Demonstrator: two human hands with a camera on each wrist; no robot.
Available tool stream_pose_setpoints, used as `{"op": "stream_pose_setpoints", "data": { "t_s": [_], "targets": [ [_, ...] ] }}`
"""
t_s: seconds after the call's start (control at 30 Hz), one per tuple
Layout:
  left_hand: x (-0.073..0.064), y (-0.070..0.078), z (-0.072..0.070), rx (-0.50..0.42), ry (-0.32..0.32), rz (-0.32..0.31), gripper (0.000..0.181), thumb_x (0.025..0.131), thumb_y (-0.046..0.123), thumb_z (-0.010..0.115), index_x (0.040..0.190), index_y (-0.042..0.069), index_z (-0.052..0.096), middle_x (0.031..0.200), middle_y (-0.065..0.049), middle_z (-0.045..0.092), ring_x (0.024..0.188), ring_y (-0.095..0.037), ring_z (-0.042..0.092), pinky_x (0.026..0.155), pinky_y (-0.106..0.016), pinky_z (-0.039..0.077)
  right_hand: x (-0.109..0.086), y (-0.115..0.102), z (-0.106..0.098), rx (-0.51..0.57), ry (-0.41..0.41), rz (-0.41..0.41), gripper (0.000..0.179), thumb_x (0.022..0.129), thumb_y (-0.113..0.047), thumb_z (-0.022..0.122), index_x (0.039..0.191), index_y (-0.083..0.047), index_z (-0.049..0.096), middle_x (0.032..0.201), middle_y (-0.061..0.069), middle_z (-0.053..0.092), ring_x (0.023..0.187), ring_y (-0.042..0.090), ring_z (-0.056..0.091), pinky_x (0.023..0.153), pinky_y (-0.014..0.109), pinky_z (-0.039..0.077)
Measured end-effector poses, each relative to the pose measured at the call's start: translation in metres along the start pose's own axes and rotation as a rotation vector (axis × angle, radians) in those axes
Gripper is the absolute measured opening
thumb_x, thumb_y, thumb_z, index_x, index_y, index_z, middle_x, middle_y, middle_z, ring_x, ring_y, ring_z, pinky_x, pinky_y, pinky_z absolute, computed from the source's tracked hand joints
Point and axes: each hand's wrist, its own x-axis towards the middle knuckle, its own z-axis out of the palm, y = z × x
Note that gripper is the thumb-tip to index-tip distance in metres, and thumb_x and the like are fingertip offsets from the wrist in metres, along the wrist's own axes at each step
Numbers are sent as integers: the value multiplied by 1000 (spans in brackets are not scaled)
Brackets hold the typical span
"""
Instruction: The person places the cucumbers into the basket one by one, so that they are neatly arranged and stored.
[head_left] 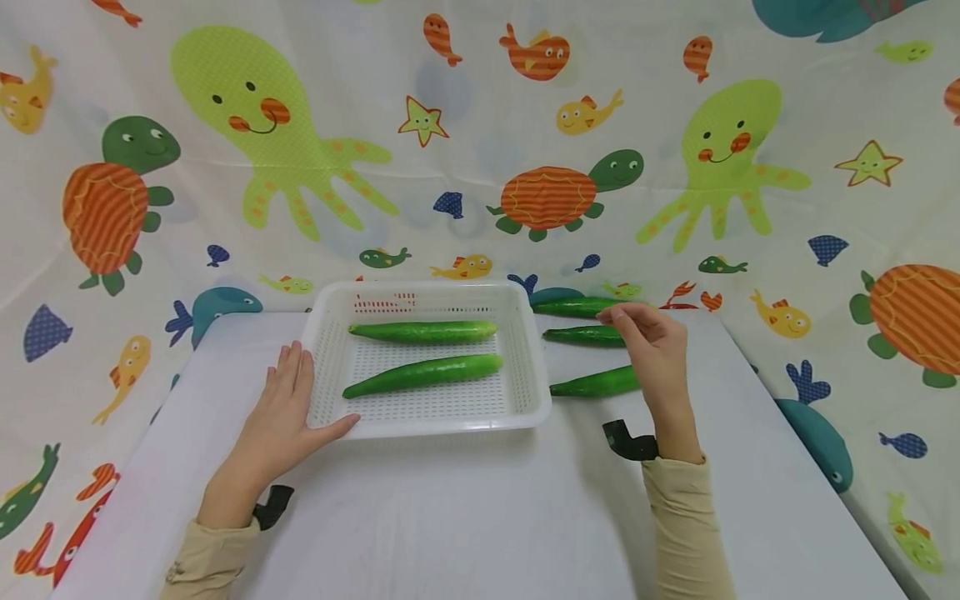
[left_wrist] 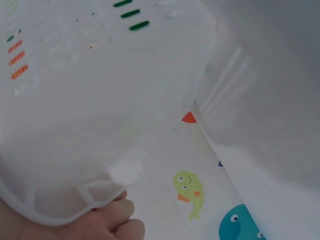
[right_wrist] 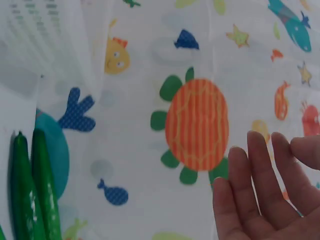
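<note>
A white perforated plastic basket [head_left: 435,429] stands on the table, with two cucumbers [head_left: 423,332] lying lengthwise inside it. My left hand [head_left: 281,417] rests at the basket's left side, fingers extended along the wall and thumb over the front rim. In the left wrist view its fingers [left_wrist: 117,220] show beside the basket's rim [left_wrist: 50,220]. To the right of the basket lie three more cucumbers [head_left: 585,336], their right ends partly behind my right hand [head_left: 654,354]. That hand is raised above them, holding nothing; the right wrist view shows its fingers [right_wrist: 257,175] loosely bent and apart.
The white table [head_left: 450,517] ends at a back edge just behind the basket. Behind it hangs a curtain [head_left: 480,108] printed with sea animals. A dark wrist mount [head_left: 628,442] sits at the right wrist, another dark mount [head_left: 273,507] at the left.
</note>
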Motion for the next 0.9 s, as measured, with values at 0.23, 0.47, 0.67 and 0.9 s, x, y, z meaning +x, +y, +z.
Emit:
{"op": "stream_pose_setpoints", "data": {
  "t_s": [0.23,0.47,0.67,0.9],
  "targets": [
    [-1,-1,1,0,-7,-8,120,84,61,69,151,-16,3,161,-29,-9,149,-42,-10,120,-50,-6,-2,18,-30,98,103,34,26,97,-11,65,101,14,68,92,6,74,91,19,69,94,26,51],
    [-1,-2,1,-1,21,14,119,84,59,70,151,-16,6,161,-30,-6,149,-43,-8,120,-49,-6,1,48,-59,173,215,71,24,98,-6,61,104,17,66,93,6,73,93,20,67,93,24,49],
    [-2,-2,0,-3,13,9,119,84,59,70,151,-16,5,161,-31,-6,149,-43,-8,120,-49,-6,-3,85,-83,111,200,203,32,99,5,42,122,6,66,120,7,68,124,20,50,105,26,35],
    [-1,-2,0,-4,-7,-2,120,85,60,68,151,-15,3,161,-29,-9,149,-42,-9,120,-49,-8,-12,107,-98,32,24,322,45,99,9,38,144,8,45,154,14,41,148,19,25,111,16,27]
  ]
}}
